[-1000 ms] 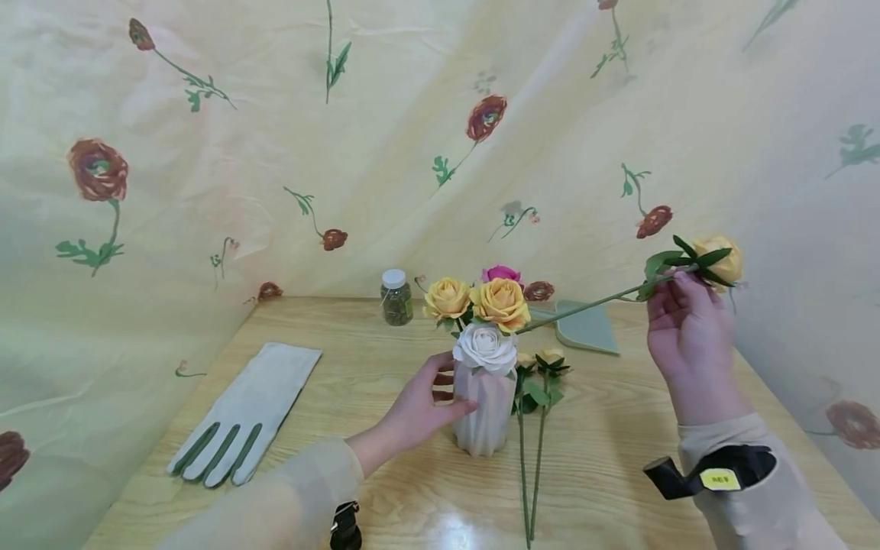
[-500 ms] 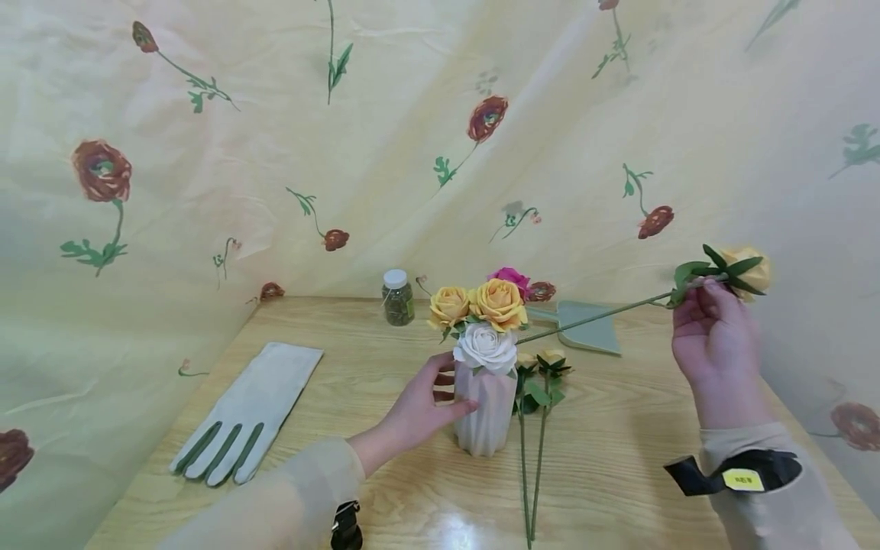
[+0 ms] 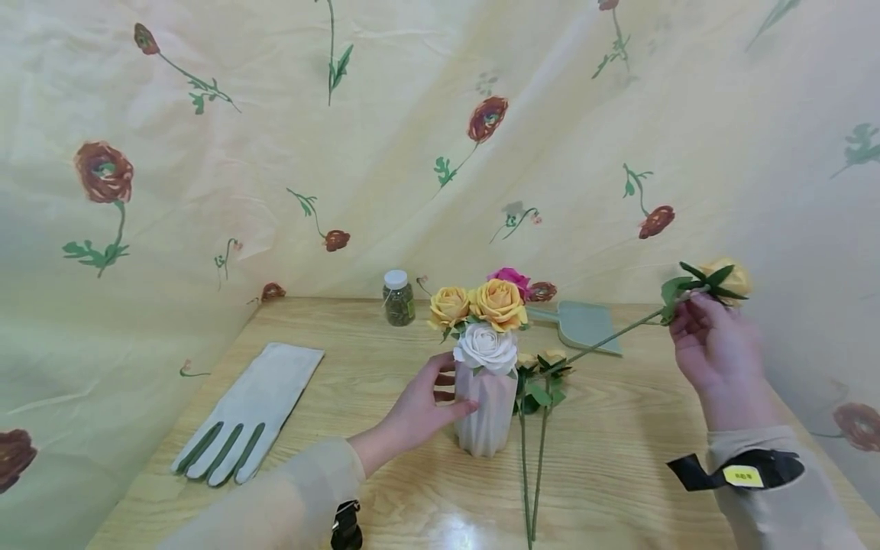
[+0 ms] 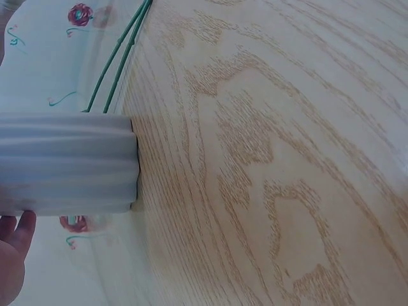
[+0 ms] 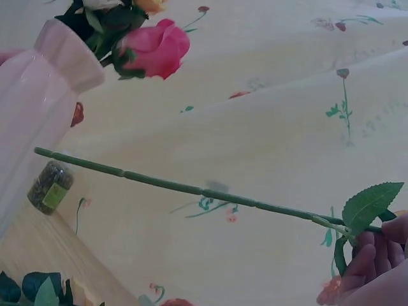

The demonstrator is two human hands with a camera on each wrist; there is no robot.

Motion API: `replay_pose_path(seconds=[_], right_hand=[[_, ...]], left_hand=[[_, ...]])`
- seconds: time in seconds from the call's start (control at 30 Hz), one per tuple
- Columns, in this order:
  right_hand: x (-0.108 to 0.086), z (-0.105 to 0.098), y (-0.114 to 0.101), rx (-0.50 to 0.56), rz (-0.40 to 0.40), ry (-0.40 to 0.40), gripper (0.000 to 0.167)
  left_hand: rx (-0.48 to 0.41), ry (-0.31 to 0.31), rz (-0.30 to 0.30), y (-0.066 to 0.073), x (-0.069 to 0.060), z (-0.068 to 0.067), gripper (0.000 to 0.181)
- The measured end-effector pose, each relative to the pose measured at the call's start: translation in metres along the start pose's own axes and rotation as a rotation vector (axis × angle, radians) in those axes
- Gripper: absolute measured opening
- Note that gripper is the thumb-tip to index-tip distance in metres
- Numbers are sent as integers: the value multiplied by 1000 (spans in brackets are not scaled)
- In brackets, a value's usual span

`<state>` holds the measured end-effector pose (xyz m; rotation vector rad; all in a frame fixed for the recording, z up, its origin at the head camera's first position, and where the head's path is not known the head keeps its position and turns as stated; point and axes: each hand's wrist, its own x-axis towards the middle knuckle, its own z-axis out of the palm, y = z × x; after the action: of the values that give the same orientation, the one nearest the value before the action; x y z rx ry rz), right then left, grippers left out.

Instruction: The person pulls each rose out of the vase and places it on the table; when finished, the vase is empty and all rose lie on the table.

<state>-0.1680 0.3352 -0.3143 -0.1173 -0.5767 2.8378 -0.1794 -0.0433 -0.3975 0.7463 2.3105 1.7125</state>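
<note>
A pale pinkish fluted vase [image 3: 484, 416] stands upright on the table, and my left hand [image 3: 415, 412] grips its left side. In it are a white rose [image 3: 486, 347], two yellow-orange roses [image 3: 499, 304] and a magenta rose [image 3: 511, 281]. My right hand [image 3: 725, 359] pinches a light yellow rose [image 3: 730, 279] by the stem just under its bloom. That rose's long green stem [image 5: 191, 189] slants down to the left, its free end right of the vase. Two more yellow roses [image 3: 541, 393] lie beside the vase, stems toward me.
A grey-white glove [image 3: 254, 405] with green between its fingers lies on the left. At the back stand a white-capped jar [image 3: 398, 302] and a greenish dustpan [image 3: 587, 325]. Flower-printed cloth [image 3: 385, 137] hangs behind the wooden table [image 3: 619, 473].
My right hand has moved right and then slightly down with the rose. Its stem end has shifted from the vase's flowers to above the lying roses. My left hand stays on the vase.
</note>
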Motion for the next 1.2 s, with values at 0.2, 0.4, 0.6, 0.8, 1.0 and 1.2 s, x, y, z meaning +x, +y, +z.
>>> replay_pose_path(seconds=[0.2,0.4,0.6,0.8,1.0,1.2], right_hand=[[0,-9,6,-154,-5,78,12],[2,-19,18,-349,6,65,8],[2,-27,30,-526,24,92,7],[1,-41,43,-725,94,70,9],[4,-57,62,-943,161,71,4],[5,-68,79,-1142,177,46,44]], left_hand=[[16,-6,-14,2,-1,0,65],[5,-2,-15,1,-1,0,65],[5,0,-23,-2,0,-1,66],[12,1,-21,-2,0,-2,66],[17,4,-21,0,1,-1,66],[15,0,-17,2,2,2,67]])
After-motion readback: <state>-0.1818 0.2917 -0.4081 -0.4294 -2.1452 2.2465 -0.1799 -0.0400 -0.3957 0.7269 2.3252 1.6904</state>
